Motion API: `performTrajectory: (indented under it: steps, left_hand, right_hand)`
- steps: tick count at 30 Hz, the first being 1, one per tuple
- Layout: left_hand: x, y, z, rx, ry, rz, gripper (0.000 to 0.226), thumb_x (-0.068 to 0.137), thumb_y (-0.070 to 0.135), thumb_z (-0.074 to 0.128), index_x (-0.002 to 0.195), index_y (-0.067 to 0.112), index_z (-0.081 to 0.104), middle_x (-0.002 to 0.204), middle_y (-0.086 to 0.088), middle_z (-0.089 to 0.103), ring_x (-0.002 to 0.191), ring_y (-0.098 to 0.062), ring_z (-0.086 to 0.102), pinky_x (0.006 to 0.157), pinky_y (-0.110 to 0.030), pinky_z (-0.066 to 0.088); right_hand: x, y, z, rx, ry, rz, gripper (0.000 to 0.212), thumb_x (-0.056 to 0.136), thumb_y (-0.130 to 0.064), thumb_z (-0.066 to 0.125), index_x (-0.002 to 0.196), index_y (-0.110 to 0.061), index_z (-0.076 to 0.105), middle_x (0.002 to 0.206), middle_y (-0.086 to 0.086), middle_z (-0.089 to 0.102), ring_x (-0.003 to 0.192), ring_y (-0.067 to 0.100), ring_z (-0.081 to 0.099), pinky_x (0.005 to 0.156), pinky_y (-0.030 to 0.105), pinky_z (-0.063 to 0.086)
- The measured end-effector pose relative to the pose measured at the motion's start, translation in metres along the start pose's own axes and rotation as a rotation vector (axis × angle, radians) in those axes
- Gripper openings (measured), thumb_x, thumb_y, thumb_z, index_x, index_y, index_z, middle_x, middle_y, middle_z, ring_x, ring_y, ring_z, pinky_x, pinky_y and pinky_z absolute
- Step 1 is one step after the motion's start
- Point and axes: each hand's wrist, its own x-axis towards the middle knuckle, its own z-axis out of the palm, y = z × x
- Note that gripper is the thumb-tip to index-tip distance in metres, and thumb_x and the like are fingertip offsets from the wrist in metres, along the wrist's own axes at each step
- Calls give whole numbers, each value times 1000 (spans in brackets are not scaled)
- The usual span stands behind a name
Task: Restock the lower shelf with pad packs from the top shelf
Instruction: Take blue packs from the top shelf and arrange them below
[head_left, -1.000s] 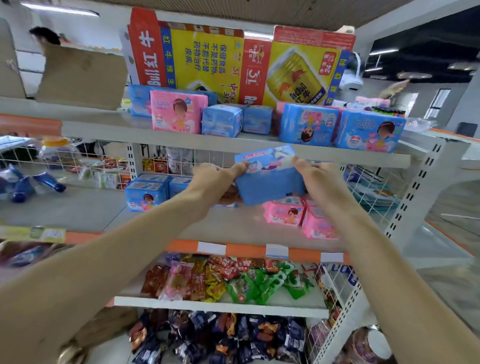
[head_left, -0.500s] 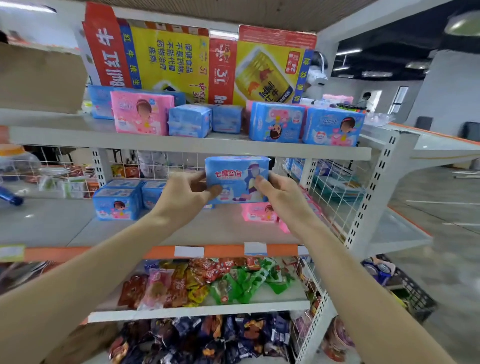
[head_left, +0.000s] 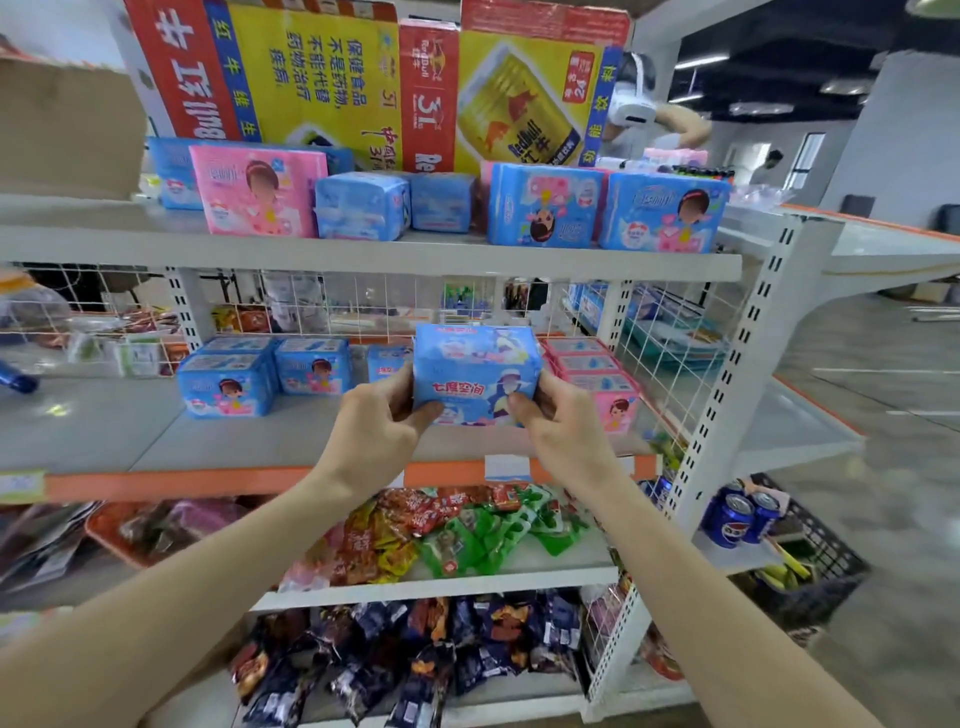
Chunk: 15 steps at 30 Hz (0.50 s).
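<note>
1. Head view: the blue pad pack (head_left: 475, 376) has come down from just under the top shelf (head_left: 363, 257) over the last second and now sits upright in front of the lower shelf (head_left: 156, 441), label facing the camera
2. The left hand (head_left: 376, 434) grasps the pack's left end, thumb on the front face, other fingers behind; the right hand (head_left: 558, 431) clamps the right end the same way, so the pack lies between the two sets of fingers
3. Beyond the right fingers stands a stack of pink pad packs (head_left: 597, 384); beyond the left fingers, blue boxed packs (head_left: 228, 387), with one small blue pack (head_left: 387, 361) just behind the left fingertips
4. Judgement: the transfer is nearly done; the open gap behind the held pack looks like the landing spot, and both hands have yet to let go
</note>
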Motion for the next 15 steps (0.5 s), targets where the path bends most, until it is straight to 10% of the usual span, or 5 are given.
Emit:
performTrajectory:
  steps: [9, 15]
  left_hand:
    - [5, -26, 14, -21, -38, -90, 32, 93, 8, 68, 123, 16, 69, 109, 15, 73, 103, 2, 68, 84, -14, 53]
    - [12, -66, 19, 20, -73, -239, 29, 92, 12, 71, 121, 16, 71, 104, 10, 75, 98, -4, 70, 93, -31, 56]
  right_hand:
    - [8, 26, 3, -26, -61, 39, 20, 99, -15, 59, 118, -17, 65, 103, -11, 71, 96, 2, 67, 75, 23, 55]
    - [15, 56, 28, -15, -118, 139, 22, 99, -15, 58, 89, -33, 64, 74, -33, 67, 72, -11, 62, 62, 8, 43]
